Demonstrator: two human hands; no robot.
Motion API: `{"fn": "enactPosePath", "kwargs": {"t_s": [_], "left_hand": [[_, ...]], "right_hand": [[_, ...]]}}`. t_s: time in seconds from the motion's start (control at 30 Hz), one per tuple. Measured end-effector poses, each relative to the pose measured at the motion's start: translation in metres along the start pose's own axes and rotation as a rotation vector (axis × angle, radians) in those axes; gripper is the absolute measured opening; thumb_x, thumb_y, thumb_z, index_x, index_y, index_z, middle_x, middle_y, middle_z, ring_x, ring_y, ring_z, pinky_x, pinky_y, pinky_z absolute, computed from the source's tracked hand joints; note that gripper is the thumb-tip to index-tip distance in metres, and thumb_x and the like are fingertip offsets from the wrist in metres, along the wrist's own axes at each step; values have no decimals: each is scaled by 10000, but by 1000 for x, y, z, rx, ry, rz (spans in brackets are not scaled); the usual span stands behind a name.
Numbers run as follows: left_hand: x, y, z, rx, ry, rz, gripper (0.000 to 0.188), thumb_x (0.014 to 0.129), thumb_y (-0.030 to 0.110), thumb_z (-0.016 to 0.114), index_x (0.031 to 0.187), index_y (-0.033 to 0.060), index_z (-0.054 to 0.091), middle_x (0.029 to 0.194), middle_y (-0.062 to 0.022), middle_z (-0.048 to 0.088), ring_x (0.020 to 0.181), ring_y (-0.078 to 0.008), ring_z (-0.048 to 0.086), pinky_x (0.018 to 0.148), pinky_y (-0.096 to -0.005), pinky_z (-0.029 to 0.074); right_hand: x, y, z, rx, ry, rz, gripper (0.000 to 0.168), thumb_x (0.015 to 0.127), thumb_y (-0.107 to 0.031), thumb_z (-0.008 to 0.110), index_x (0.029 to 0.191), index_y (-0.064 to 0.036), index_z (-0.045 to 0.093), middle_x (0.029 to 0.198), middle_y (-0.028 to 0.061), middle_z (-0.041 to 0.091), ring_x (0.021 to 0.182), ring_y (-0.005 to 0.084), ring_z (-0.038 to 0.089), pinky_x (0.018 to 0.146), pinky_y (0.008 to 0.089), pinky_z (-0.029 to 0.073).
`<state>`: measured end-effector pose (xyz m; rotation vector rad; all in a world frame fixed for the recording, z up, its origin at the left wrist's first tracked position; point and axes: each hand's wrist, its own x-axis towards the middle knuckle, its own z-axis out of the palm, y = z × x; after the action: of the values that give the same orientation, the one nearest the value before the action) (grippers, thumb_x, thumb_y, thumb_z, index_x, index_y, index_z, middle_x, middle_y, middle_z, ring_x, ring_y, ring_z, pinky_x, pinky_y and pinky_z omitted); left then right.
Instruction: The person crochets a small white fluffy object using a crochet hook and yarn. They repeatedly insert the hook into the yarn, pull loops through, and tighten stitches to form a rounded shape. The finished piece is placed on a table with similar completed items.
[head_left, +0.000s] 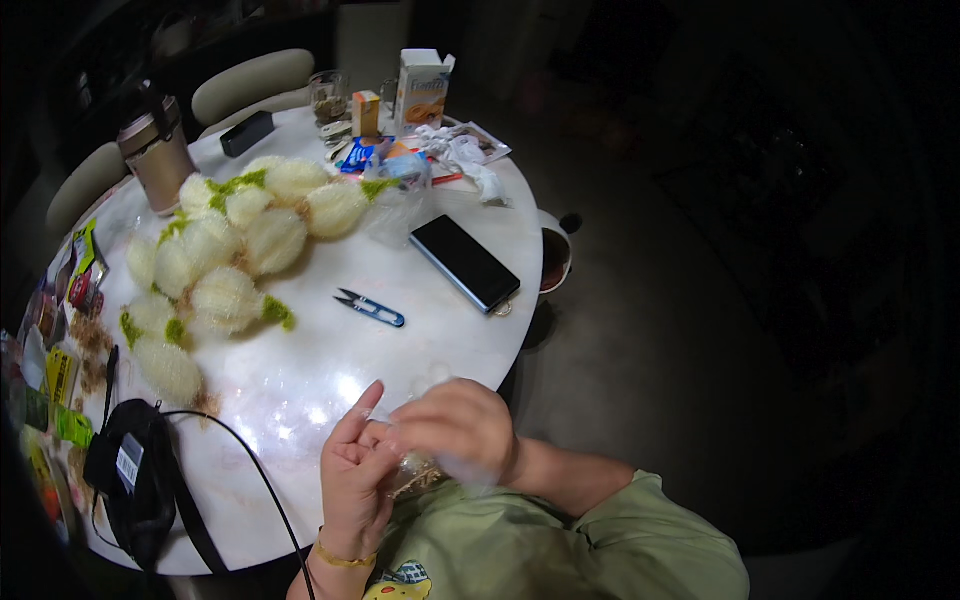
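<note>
Close to my body at the table's front edge, my left hand is turned palm up, its thumb and curled fingers pinching a pale fuzzy piece with light-brown strands. My right hand, blurred, meets those fingertips with its own fingers curled in on the pale material. Both hands hide much of this piece. Beyond them, blue-handled thread snips lie on the white round table. Several cream fuzzy yarn bulbs with green tips and brown tufts are heaped at the left.
A smartphone lies at the right, near a clear plastic bag. Behind stand a thermos jug, a glass mug and a carton. A black pouch with a cable and snack packets line the left edge.
</note>
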<state>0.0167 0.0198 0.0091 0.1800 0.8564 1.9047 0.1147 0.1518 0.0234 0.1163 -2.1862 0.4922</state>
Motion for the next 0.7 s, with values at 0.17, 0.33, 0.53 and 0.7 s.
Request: {"fn": "enactPosePath", "kwargs": {"t_s": [0.17,0.33,0.53,0.7], "left_hand": [[1,4,-6,-122,-74,-153,615,815,-81,608,1374,-102,352,864,-58,645,756,-86,614,690,-189,484],[2,16,-15,-79,-183,-181,646,764,-48,627,1361,-98,385,769,-19,586,729,-92,600,664,-197,481],[0,14,-6,43,-125,-58,625,794,-62,631,1374,-57,399,808,-8,600,662,-35,542,601,-152,421],[-2,7,1,90,-67,46,620,805,-55,626,1377,-65,389,810,-1,598,648,-30,534,584,-148,417]], "right_hand": [[-6,2,2,146,-49,-17,103,822,-58,628,905,-45,687,927,122,662,769,232,659,653,305,532],[-9,2,7,1009,177,737,233,1015,-275,409,1058,-54,350,837,272,641,730,289,682,665,313,546],[-1,-3,13,1023,225,941,179,968,-189,515,1031,-39,440,832,217,651,672,248,646,609,312,529],[4,-2,3,-45,-108,-76,214,799,-157,655,982,-47,638,918,94,661,732,221,634,610,294,493]]}}
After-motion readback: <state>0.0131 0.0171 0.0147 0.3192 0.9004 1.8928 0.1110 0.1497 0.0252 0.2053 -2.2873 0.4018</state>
